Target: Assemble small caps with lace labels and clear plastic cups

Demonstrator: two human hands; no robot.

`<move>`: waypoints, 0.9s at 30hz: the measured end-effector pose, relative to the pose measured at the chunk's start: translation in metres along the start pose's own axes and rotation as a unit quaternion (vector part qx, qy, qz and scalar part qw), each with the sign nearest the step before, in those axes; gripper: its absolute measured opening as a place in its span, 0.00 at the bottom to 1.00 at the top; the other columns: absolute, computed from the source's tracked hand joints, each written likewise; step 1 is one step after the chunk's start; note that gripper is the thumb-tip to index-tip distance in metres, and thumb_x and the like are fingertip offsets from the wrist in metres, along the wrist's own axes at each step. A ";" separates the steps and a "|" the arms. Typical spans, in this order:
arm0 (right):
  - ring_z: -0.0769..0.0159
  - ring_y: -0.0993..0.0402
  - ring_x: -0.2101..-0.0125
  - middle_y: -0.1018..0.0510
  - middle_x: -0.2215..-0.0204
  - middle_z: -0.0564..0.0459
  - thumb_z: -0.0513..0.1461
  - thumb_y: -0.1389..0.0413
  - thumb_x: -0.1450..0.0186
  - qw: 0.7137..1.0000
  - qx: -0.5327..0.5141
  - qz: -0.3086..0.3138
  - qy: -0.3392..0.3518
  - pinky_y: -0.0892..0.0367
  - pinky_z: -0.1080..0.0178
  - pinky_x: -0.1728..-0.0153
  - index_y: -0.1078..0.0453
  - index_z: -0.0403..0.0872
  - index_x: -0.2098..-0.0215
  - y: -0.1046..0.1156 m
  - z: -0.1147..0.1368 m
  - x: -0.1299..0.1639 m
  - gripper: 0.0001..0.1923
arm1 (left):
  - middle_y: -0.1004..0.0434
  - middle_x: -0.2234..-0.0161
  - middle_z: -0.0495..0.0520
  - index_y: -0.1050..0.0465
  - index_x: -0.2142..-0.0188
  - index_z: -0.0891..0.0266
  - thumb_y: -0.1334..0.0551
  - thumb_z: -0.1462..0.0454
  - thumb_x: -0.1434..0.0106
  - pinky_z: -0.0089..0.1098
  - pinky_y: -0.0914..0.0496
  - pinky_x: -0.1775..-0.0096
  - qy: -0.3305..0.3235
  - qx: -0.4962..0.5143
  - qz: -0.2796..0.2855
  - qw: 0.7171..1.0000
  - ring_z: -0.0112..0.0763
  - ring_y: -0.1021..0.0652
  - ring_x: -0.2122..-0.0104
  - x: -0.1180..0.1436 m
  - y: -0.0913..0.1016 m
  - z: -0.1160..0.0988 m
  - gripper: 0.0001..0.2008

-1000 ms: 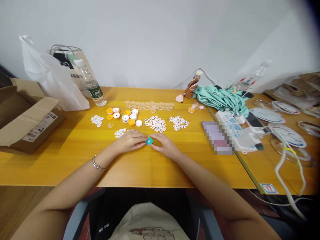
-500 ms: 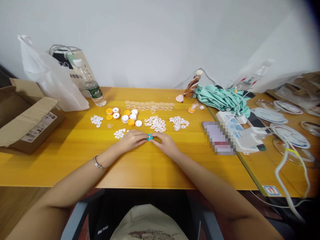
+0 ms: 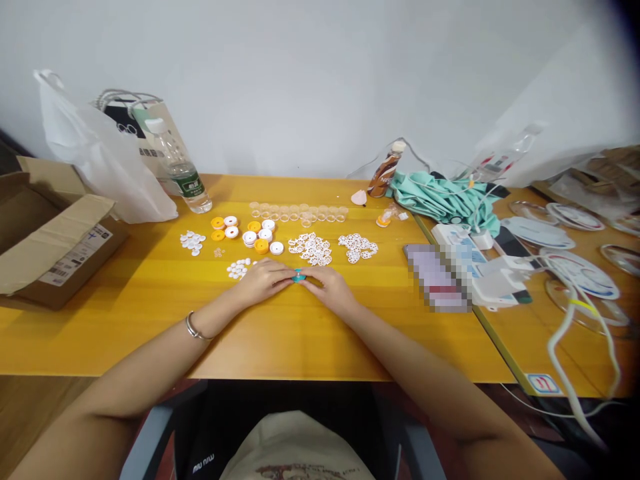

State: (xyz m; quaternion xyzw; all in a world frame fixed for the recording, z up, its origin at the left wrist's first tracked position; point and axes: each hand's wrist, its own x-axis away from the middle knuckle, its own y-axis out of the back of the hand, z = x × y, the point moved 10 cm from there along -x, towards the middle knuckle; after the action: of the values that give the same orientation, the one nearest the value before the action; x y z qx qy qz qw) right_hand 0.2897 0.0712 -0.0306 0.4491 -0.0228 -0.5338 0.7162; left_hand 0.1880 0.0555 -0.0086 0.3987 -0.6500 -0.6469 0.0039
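Teal round piece (image 3: 299,275) sits pinched by both of a person's hands, fingertips of the left hand (image 3: 265,280) and right hand (image 3: 330,288) meeting it from opposite sides, just on the near side of a large heap of white openwork pieces (image 3: 313,251) on a desk (image 3: 300,340). Left of that heap stand orange and white round pieces (image 3: 261,247); beyond it, clear cups (image 3: 329,215); to its right, a smaller openwork cluster (image 3: 359,246).
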 end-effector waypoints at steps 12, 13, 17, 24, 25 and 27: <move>0.62 0.24 0.57 0.20 0.58 0.52 0.38 0.45 0.37 0.999 0.032 -0.002 0.020 0.31 0.57 0.52 0.25 0.51 0.58 -0.001 0.004 0.000 0.10 | 0.20 0.64 0.54 0.26 0.58 0.61 0.44 0.63 0.35 0.32 0.32 0.63 0.003 -0.004 -0.001 1.000 0.30 0.22 0.66 0.000 0.000 0.000 0.10; 0.62 0.24 0.56 0.20 0.59 0.52 0.38 0.45 0.37 0.999 0.034 0.000 0.023 0.31 0.57 0.52 0.25 0.51 0.58 -0.001 0.004 0.000 0.10 | 0.20 0.64 0.54 0.26 0.57 0.61 0.44 0.63 0.35 0.32 0.32 0.63 0.004 -0.004 0.001 1.000 0.30 0.22 0.66 0.001 0.000 0.001 0.10; 0.61 0.24 0.56 0.20 0.58 0.51 0.38 0.46 0.36 0.999 0.040 0.002 0.033 0.30 0.57 0.52 0.25 0.50 0.58 -0.004 0.004 0.000 0.10 | 0.20 0.63 0.55 0.26 0.58 0.61 0.45 0.64 0.35 0.32 0.32 0.62 0.009 -0.001 0.007 1.000 0.31 0.22 0.65 0.001 -0.001 0.001 0.10; 0.61 0.24 0.56 0.20 0.59 0.51 0.38 0.46 0.36 0.998 0.043 -0.001 0.037 0.30 0.56 0.52 0.25 0.51 0.58 -0.004 0.004 0.001 0.10 | 0.20 0.62 0.56 0.26 0.58 0.62 0.45 0.63 0.34 0.32 0.32 0.62 0.008 -0.001 0.011 1.000 0.31 0.22 0.64 0.000 -0.001 0.000 0.10; 0.61 0.24 0.56 0.20 0.59 0.52 0.38 0.46 0.36 0.998 0.043 -0.002 0.036 0.30 0.56 0.53 0.25 0.52 0.58 -0.004 0.004 0.001 0.10 | 0.20 0.62 0.55 0.26 0.58 0.62 0.45 0.63 0.34 0.33 0.32 0.62 0.007 -0.002 0.011 1.000 0.31 0.22 0.64 0.000 0.000 0.000 0.10; 0.61 0.24 0.56 0.20 0.58 0.53 0.38 0.45 0.36 0.998 0.044 -0.002 0.034 0.30 0.56 0.53 0.25 0.53 0.57 -0.003 0.004 0.000 0.10 | 0.20 0.62 0.55 0.26 0.58 0.61 0.45 0.63 0.34 0.33 0.32 0.61 0.006 -0.002 0.008 1.000 0.31 0.22 0.64 0.000 0.001 0.000 0.10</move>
State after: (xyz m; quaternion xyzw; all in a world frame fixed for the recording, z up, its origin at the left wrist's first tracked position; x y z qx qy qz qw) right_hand 0.2856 0.0684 -0.0307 0.4980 -0.0212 -0.5180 0.6952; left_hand 0.1880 0.0552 -0.0074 0.3968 -0.6520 -0.6460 0.0140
